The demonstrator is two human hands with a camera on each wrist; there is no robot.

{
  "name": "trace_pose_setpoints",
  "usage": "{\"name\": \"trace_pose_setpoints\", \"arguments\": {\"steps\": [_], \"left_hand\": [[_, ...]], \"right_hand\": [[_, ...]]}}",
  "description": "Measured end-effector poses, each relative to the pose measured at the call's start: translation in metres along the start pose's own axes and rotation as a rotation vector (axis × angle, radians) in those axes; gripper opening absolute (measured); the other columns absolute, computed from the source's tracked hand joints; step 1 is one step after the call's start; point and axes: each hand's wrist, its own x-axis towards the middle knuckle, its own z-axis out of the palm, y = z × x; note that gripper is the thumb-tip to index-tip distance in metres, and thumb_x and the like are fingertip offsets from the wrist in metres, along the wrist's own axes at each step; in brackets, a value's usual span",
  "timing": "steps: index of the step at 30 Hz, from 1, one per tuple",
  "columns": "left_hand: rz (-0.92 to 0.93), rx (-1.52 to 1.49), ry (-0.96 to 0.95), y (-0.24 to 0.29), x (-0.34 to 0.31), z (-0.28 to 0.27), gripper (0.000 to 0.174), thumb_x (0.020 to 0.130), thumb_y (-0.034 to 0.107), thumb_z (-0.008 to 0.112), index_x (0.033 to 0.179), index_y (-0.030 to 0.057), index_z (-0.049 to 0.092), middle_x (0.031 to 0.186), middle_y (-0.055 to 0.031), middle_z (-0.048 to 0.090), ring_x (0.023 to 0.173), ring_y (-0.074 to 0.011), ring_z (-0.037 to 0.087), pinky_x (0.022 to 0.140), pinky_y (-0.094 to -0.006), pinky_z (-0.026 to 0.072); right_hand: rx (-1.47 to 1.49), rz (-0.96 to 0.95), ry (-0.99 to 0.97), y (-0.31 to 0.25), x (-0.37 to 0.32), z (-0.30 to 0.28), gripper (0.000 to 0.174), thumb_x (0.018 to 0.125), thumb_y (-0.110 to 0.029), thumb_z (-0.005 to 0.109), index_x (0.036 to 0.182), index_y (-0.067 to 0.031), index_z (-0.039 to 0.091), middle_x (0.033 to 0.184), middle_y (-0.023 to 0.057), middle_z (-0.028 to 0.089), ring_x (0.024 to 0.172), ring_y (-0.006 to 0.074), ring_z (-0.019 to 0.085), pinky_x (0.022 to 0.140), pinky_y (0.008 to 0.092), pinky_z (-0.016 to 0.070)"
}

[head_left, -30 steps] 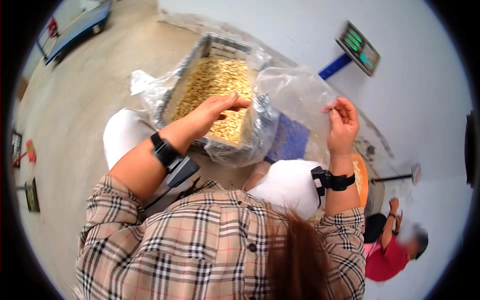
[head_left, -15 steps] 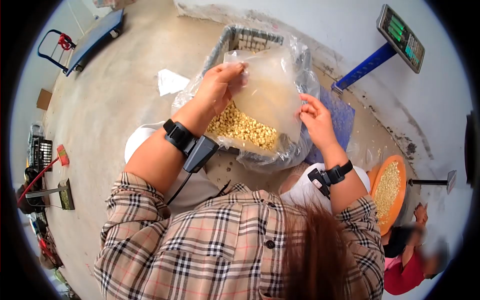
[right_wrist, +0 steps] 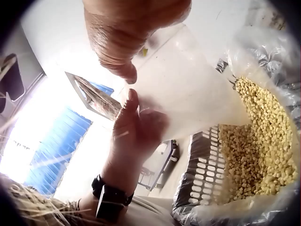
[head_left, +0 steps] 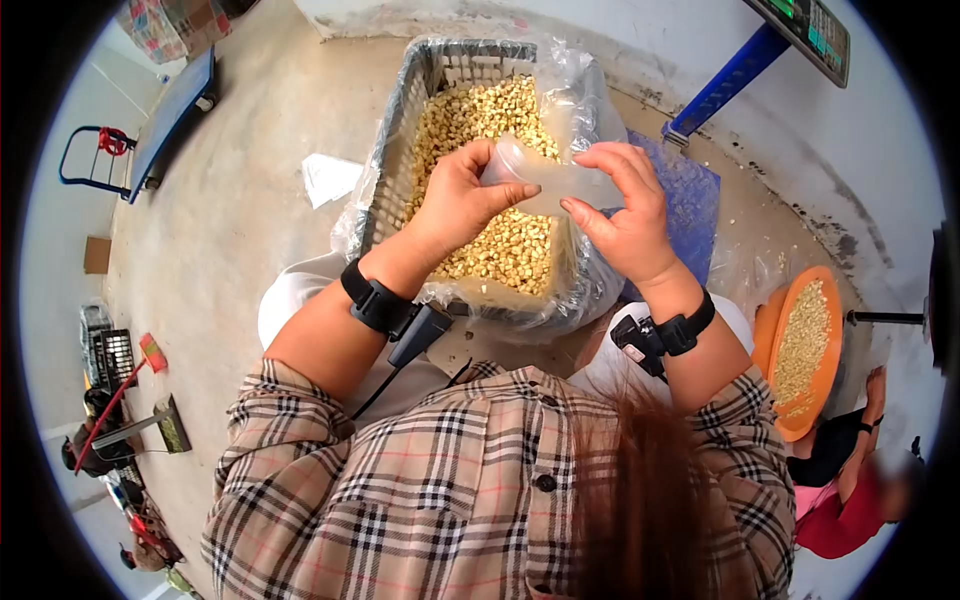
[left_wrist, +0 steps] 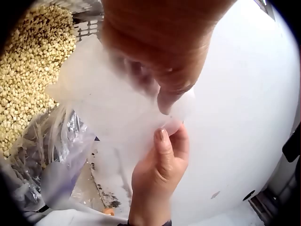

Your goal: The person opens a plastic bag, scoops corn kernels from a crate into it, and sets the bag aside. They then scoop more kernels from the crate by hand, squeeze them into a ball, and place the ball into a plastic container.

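Note:
Above a grey plastic crate [head_left: 392, 150] lined with clear film, both hands hold a translucent plastic bag [head_left: 548, 180]. The left hand [head_left: 462, 195] pinches the bag's near left edge between thumb and fingers. Facing it, the right hand [head_left: 628, 215] pinches the other side, thumb and fingers bent round the film. Pale yellow kernels [head_left: 490, 250] fill much of the crate below. In the left wrist view the bag [left_wrist: 108, 103] hangs from both hands; the right wrist view shows the bag [right_wrist: 188, 84] spreading toward the kernels [right_wrist: 263, 146].
A blue scale post [head_left: 725, 90] stands at the wall, over a blue platform [head_left: 690, 200]. At right an orange basin [head_left: 815, 370] holds pale pieces, with a seated person [head_left: 845, 510] beside it. A blue trolley [head_left: 175, 125] and a white sheet [head_left: 330, 180] lie to the left.
The left hand has come up to the bag, and the right hand has moved in from the right. The bag, spread wide over the crate half a second ago, now looks narrower between the hands.

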Motion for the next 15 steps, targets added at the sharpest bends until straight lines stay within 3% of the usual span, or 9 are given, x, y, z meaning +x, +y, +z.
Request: {"name": "trace_pose_setpoints", "arguments": {"steps": [6, 15], "left_hand": [[-0.046, -0.275, 0.004, -0.002, -0.004, -0.001, 0.037, 0.072, 0.002, 0.073, 0.103, 0.0, 0.054, 0.095, -0.0062, 0.061, 0.087, -0.0133, 0.059, 0.076, -0.0265, 0.0501], [-0.027, -0.222, -0.032, -0.004, -0.001, -0.002, 0.033, 0.073, 0.003, 0.073, 0.101, 0.0011, 0.055, 0.095, -0.0043, 0.061, 0.086, -0.0116, 0.058, 0.076, -0.0256, 0.0485]], "right_hand": [[0.048, 0.054, 0.134, 0.001, -0.007, -0.001, 0.037, 0.058, -0.007, 0.075, 0.091, -0.0082, 0.058, 0.102, 0.0092, 0.054, 0.093, 0.029, 0.053, 0.083, 0.0364, 0.043], [-0.003, 0.083, -0.014, 0.013, -0.014, -0.008, 0.022, 0.062, -0.009, 0.074, 0.082, -0.0074, 0.064, 0.107, 0.0076, 0.055, 0.1, 0.0278, 0.05, 0.088, 0.0372, 0.0403]]}}
